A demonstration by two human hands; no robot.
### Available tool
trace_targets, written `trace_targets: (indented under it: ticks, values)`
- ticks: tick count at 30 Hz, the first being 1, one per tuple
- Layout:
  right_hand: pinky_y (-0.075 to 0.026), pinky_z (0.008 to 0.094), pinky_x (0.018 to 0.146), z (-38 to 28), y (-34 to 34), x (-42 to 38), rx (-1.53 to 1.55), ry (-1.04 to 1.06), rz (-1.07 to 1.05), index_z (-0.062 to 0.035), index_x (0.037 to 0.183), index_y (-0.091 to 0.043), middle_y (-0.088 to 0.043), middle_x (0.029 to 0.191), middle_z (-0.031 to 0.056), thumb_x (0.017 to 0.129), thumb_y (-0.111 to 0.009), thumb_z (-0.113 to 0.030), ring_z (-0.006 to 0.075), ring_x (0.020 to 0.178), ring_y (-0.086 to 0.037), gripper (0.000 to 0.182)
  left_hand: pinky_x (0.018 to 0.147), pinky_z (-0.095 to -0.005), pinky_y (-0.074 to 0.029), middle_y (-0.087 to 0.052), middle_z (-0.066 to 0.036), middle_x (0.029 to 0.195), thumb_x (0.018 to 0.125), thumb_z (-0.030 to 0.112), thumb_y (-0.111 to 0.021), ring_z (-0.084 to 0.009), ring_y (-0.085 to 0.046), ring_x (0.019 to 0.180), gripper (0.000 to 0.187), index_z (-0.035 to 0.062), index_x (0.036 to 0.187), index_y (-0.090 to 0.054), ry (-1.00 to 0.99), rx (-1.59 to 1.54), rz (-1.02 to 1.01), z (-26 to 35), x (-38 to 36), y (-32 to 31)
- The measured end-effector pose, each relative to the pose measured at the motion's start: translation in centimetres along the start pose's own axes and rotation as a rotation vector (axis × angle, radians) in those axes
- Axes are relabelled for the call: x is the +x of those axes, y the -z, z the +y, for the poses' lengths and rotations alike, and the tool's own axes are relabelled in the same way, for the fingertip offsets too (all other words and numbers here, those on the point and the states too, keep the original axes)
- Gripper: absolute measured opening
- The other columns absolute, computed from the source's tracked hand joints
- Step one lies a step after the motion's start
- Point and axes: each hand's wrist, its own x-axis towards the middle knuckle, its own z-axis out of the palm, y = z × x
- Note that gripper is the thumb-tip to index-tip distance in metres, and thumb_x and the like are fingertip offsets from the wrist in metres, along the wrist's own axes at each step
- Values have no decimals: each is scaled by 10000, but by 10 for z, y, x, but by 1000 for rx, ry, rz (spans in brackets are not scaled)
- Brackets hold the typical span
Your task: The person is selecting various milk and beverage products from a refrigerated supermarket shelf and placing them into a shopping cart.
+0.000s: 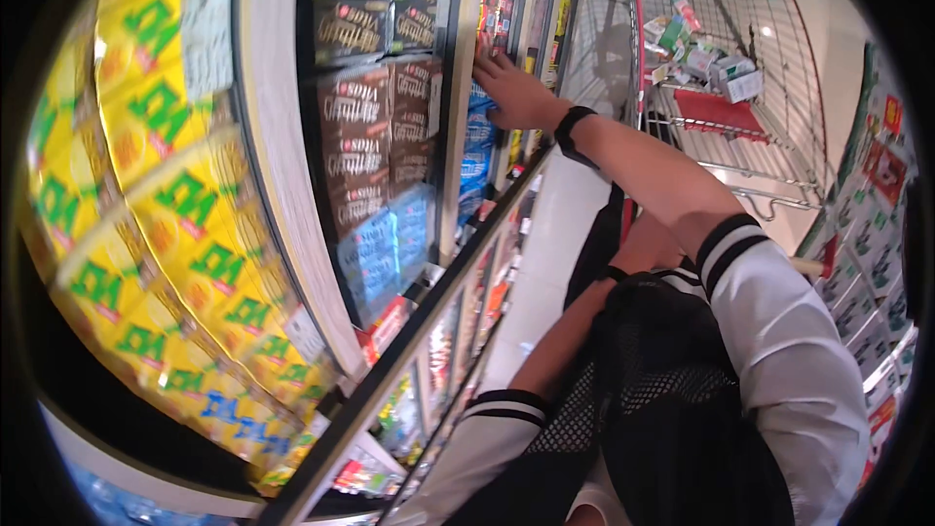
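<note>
The right hand (511, 90) reaches out to the store shelf (453, 117), its grip released, fingers spread flat against the blue packets (477, 151) stacked just beside the brown chocolate boxes (375, 131); a black wristband (570, 131) sits on that wrist. The left hand (638, 248) hangs low against the person's dark clothing, mostly hidden, so I cannot tell whether its grip is clenched or loose. Yellow cartons (166, 185) fill the near shelving on the left, and a wire shopping cart (740, 107) holding small packages stands well apart, down the aisle.
</note>
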Motion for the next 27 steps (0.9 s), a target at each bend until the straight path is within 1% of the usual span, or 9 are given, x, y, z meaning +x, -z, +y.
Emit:
trace_targets:
  ticks: [1,2,4,12,15,17,18,20,27]
  values:
    - [-527,480,1049,-2,-12,6,17,-27,27,-49,1482,-464,-440,1536,162,694,-761,-132,425,1325,-449,847,1150,-431,-399,-611,-207,1380,819,196,-807,-373,-513,1360,542,39,1301,-613,282,-65,-164,-18,3,-13]
    - [-537,477,1012,-2,-22,13,70,82,128,-62,1413,-535,-498,1460,155,694,-764,-137,426,1265,-484,758,1156,-427,-395,-606,-205,1389,821,200,-809,-369,-507,1369,558,37,1315,-604,354,-103,-211,-36,-5,-20]
    - [-568,474,924,0,-40,24,168,201,270,-91,1190,-680,-614,1230,137,713,-766,-161,427,1164,-538,490,1166,-420,-386,-594,-200,1408,826,209,-813,-362,-495,1385,590,33,1341,-586,393,-135,-243,-26,-15,-3]
    - [-601,475,818,-8,-29,25,162,52,224,-90,1182,-663,-628,1240,117,757,-765,-201,381,1164,-587,451,1207,-390,-352,-549,-182,1482,843,244,-829,-332,-444,1452,720,17,1449,-514,443,-170,-310,-15,-18,16]
    - [-606,487,805,-13,-18,18,110,11,193,-86,1284,-621,-588,1330,109,731,-793,-205,365,1165,-610,592,1186,-397,-379,-573,-207,1457,873,244,-791,-341,-478,1425,667,10,1441,-534,326,-218,-243,-19,-20,4]
    - [-599,505,774,-16,-5,16,31,-112,-61,-114,1466,-479,-538,1396,112,680,-833,-211,386,1064,-662,867,1177,-402,-384,-578,-206,1448,870,246,-790,-342,-486,1414,660,12,1433,-539,343,-216,-262,-18,-20,6]
    - [-599,505,774,-16,-5,14,31,-109,-66,-114,1466,-479,-538,1396,112,680,-833,-211,386,1064,-662,867,1172,-404,-387,-580,-205,1443,868,248,-789,-343,-490,1408,657,13,1429,-542,348,-216,-270,-16,-20,6]
    - [-588,521,745,-15,-3,13,46,-208,-124,-155,1573,-319,-522,1394,139,641,-860,-206,412,942,-695,1079,1163,-408,-393,-585,-204,1435,865,250,-787,-344,-498,1397,650,15,1421,-547,351,-214,-279,-15,-17,10]
    - [-578,530,736,-21,-8,9,53,-242,-95,-173,1586,-280,-524,1336,180,663,-841,-115,416,902,-699,1082,1132,-423,-412,-602,-199,1404,854,259,-781,-348,-525,1358,627,22,1393,-564,349,-176,-319,-14,-13,15]
